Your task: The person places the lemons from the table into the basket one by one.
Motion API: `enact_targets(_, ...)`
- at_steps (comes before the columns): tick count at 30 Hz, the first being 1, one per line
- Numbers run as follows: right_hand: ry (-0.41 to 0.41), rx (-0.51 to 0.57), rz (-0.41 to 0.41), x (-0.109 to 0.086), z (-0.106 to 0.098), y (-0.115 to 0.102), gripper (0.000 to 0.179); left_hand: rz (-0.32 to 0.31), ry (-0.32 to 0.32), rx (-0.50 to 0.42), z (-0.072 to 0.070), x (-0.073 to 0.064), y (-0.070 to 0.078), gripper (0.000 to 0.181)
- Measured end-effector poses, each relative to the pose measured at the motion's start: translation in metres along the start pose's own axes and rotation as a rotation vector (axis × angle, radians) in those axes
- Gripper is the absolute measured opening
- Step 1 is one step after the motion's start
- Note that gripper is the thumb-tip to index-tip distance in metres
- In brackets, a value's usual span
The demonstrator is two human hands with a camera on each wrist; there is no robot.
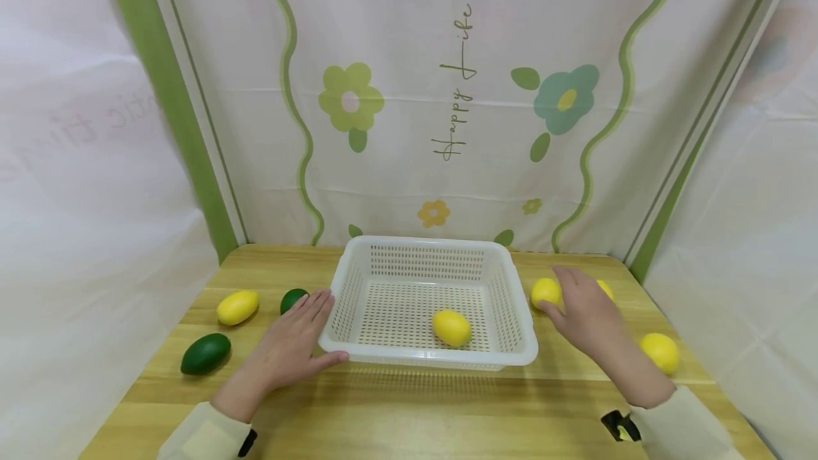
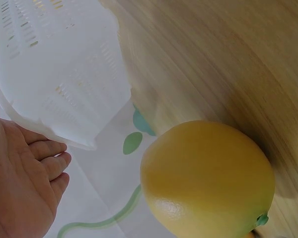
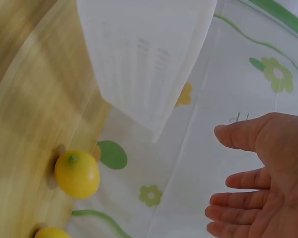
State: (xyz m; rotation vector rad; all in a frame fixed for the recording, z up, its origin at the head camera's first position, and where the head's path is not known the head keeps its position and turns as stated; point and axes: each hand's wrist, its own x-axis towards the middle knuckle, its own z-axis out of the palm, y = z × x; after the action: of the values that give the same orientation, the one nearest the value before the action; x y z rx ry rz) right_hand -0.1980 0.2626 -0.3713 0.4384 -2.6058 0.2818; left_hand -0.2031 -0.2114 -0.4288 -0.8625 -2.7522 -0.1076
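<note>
A white plastic basket (image 1: 441,356) stands on the table with one yellow lemon (image 1: 451,329) in it. Along its left rim lies my left hand (image 1: 287,353), fingers straight and touching the edge. My right hand (image 1: 586,314) is raised to the right of the basket, thumb apart from the fingers; the right wrist view shows nothing in its grasp. Near that hand are a yellow lemon (image 1: 543,292) and another lemon (image 1: 606,289), partly hidden behind it. A dark green fruit (image 1: 293,299) sits just beyond the left hand's fingers. Close to the left wrist camera is a yellow fruit (image 2: 208,178).
Farther left on the wooden table (image 1: 409,410) lie a yellow lemon (image 1: 238,307) and a dark green fruit (image 1: 205,354). Another lemon (image 1: 660,353) is beside the right forearm. A patterned curtain (image 1: 396,183) hangs behind the table, with pale sheets at both sides.
</note>
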Motion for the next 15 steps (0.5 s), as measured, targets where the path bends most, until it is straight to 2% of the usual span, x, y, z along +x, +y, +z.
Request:
enact_targets(9,0.085,-0.089,-0.032,-0.015,-0.002,0.03,0.066,-0.004,-0.011,-0.002,-0.002,0.0,0.0,0.099)
enact_targets(15,0.04,-0.123,0.03,-0.024,-0.001,0.047,0.063,-0.005,-0.017,0.0,-0.001,0.0,0.0,0.099)
